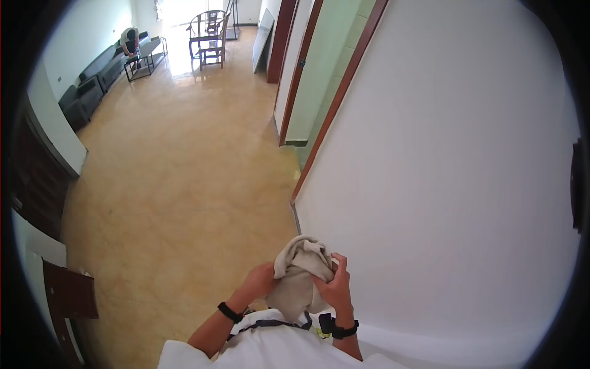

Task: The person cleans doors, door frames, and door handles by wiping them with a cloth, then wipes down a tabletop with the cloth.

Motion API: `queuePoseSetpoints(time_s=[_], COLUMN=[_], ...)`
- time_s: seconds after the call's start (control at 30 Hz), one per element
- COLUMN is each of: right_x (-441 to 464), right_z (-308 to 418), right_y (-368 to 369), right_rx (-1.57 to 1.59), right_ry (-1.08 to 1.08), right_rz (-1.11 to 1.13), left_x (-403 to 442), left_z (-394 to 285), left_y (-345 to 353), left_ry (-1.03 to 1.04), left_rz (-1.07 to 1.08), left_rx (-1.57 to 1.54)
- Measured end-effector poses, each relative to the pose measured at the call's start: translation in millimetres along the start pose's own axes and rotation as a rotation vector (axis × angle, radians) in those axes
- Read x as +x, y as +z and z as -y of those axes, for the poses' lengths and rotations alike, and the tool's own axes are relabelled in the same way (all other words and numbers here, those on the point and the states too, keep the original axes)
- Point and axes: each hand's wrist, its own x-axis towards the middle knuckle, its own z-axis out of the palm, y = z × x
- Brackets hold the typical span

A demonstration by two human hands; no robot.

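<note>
A bunched beige-grey cloth (301,277) hangs in front of my chest, its upper edge folded over into a loose roll. My left hand (259,283) grips its left side, with the fingertips partly hidden behind the fabric. On the opposite side my right hand (336,286) is closed on the cloth, thumb in front and fingers curled at the edge. Black bands circle both wrists, and the right one carries a small dark device (327,323). What kind of cloth item this is, I cannot tell.
A white wall (442,184) rises close on my right, with a red-framed doorway (335,98) ahead. Far off stand wooden chairs (209,40), a dark sofa (101,67) and a person (129,42) bending over a low table (144,52). A dark red cabinet (70,289) is at left.
</note>
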Motion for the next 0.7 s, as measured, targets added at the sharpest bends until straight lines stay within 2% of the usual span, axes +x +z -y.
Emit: queuePoseSetpoints(time_s=[0.1,0.17,0.2,0.23,0.27,0.33,0.37,0.43,0.53,0.57,0.63,0.7], right_x=[41.4,82.4,108.7,127.1,144.4,175.5,193.7,202.6,231.6,246.5,276.9,309.8], right_z=[-11.8,-10.8,-12.4,-14.3,-16.9,-18.0,-17.5,-16.3,1.6,8.1,7.2,13.1], right_y=[3.3,0.2,-3.8,-9.5,-11.3,-10.0,-8.4,-0.9,0.2,1.7,10.8,16.3], right_rx=[-0.118,-0.223,-0.269,-0.313,-0.356,-0.158,-0.059,0.037,0.079,0.075,0.015,-0.095], right_ry=[-0.089,-0.246,-0.16,-0.068,0.029,0.12,0.163,0.033,-0.028,-0.027,-0.174,-0.29], right_rz=[-0.001,0.01,0.11,0.219,0.334,0.4,0.418,0.221,0.03,-0.016,-0.055,-0.108], left_x=[55.7,87.3,111.9,129.6,149.2,180.0,196.7,208.2,255.2,279.5,331.5,370.8], left_z=[9.7,15.3,7.5,-2.7,-10.4,-20.5,-26.8,-44.1,-59.2,-54.1,-40.4,-44.0], left_y=[-14.8,-18.5,-33.7,-45.6,-59.9,-77.9,-85.0,-93.8,-120.3,-124.4,-125.3,-132.5], left_ry=[0.042,0.015,0.009,-0.117,-0.114,-0.127,0.008,0.289,0.415,0.352,0.232,0.27], left_rz=[0.049,-0.002,-0.04,-0.012,-0.005,0.005,-0.049,-0.147,-0.205,-0.195,-0.183,-0.177], left_rx=[0.083,-0.085,-0.163,-0.546,-0.647,-0.863,-0.776,-0.6,-0.43,-0.462,-0.527,-0.558])
